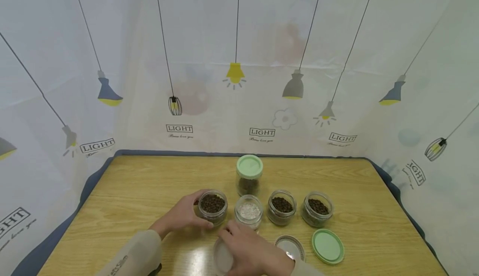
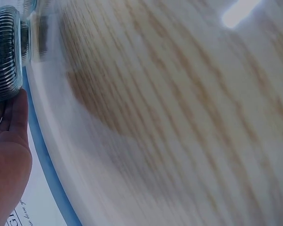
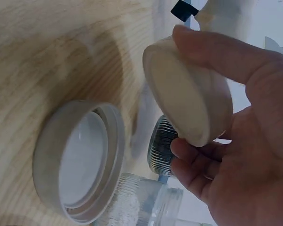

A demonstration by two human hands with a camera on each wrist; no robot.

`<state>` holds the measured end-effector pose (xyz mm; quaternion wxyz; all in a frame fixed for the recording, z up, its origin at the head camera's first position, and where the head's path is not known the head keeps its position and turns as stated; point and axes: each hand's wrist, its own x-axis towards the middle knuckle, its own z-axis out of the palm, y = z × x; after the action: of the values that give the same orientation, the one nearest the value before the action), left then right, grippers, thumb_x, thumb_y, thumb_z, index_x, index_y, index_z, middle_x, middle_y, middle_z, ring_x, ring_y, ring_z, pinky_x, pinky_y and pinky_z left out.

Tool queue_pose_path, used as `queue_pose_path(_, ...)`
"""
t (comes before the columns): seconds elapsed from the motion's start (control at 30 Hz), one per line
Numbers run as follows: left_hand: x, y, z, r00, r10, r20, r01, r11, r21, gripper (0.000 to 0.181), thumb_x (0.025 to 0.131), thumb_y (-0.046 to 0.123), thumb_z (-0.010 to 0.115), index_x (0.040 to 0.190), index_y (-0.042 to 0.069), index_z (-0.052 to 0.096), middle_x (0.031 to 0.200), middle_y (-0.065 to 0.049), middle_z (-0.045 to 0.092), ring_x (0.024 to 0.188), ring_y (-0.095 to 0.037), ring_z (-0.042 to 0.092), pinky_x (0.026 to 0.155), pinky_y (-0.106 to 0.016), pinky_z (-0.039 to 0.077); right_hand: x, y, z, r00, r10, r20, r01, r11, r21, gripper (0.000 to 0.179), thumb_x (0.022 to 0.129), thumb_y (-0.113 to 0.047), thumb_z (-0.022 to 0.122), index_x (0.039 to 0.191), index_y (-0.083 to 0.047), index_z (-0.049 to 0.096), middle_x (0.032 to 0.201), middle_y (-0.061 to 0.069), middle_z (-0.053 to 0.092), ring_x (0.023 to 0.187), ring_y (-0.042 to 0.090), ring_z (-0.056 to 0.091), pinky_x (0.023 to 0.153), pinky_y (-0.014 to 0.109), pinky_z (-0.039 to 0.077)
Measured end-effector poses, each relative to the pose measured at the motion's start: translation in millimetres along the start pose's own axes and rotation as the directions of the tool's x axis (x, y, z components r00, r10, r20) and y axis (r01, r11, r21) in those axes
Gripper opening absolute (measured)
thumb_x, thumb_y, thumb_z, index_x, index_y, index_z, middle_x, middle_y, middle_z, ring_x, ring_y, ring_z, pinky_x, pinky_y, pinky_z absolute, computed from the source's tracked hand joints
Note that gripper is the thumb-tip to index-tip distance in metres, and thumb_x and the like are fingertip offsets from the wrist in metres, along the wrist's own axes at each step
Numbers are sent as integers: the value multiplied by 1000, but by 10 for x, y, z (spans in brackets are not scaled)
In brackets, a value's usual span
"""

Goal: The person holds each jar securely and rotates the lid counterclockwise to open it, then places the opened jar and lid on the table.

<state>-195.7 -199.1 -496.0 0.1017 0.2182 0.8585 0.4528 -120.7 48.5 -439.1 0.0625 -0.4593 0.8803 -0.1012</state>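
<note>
My left hand holds an open glass jar of dark brown beans, thumb at its near side and fingers round the back. In the left wrist view the ribbed side of this jar shows at the edge, against the fingers. My right hand grips a white round lid by its rim, tilted above the table in the right wrist view. Just beyond that hand stands an open jar with whitish contents. Another white lid lies hollow side up on the table, to the hand's right in the head view.
Two more open jars of dark beans, a nearer one and a farther one, stand to the right. Behind the row is a taller jar with a green lid. A loose green lid lies on the wooden table.
</note>
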Motion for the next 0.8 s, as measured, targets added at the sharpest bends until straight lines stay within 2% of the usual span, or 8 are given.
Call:
queue_pose_path(0.07,2,2,3,1000,-4,-1,4,1000,-1,88,66,41,88,141,21,47,131,4,60,121,-22,57,105,-50,42,8,0,36,1000,0,-14,-1,998,-60,75,71,-60,77,126,-14,54,116,-3,52,108,11,48,93,26,45)
queue_pose_path(0.2,6,6,11,1000,-6,-4,6,1000,2,88,65,41,88,140,21,48,129,6,61,119,-20,57,104,-46,43,25,5,112,1000,-4,-26,2,996,-93,76,73,-65,72,126,-14,54,120,-4,55,115,15,50,101,32,45)
queue_pose_path(0.3,11,0,18,1000,-7,-2,7,1000,2,88,65,41,89,140,21,48,129,6,61,119,-19,57,103,-45,43,41,1,157,999,-11,-42,7,995,-99,76,73,-65,73,125,-14,53,118,-4,55,114,15,51,103,33,44)
queue_pose_path(0.4,18,-9,24,1000,-9,1,9,1000,0,88,65,41,89,140,20,48,129,5,61,119,-20,57,104,-46,43,53,-1,182,999,-7,-34,5,997,-73,80,72,-66,73,128,-13,52,117,-3,55,112,13,52,101,33,45)
queue_pose_path(0.5,25,-18,28,1000,-17,3,17,1000,-6,89,65,41,89,141,20,47,130,4,60,120,-21,57,104,-48,42,60,-6,203,999,36,0,-36,999,-4,85,71,-68,73,133,-15,51,118,-4,54,107,12,52,90,30,50)
queue_pose_path(0.57,30,-24,30,1000,-20,5,20,1000,-11,90,64,41,89,141,20,47,130,3,60,120,-22,56,105,-49,42,61,-13,218,998,65,13,-65,998,21,86,71,-69,73,136,-17,50,118,-5,54,106,11,52,87,29,50)
queue_pose_path(0.6,31,-27,31,1000,-21,6,21,1000,-12,90,64,42,89,141,20,47,130,3,60,120,-22,56,105,-50,42,64,-20,229,997,74,8,-74,997,18,85,71,-69,72,135,-18,51,116,-5,54,105,11,52,84,28,49)
queue_pose_path(0.8,36,-46,36,1000,-9,8,9,1000,-14,91,64,41,89,141,19,46,131,3,60,120,-22,57,105,-50,42,91,-94,286,993,106,-58,-111,989,-99,80,71,-73,69,125,-16,55,111,-5,56,104,12,55,88,31,50)
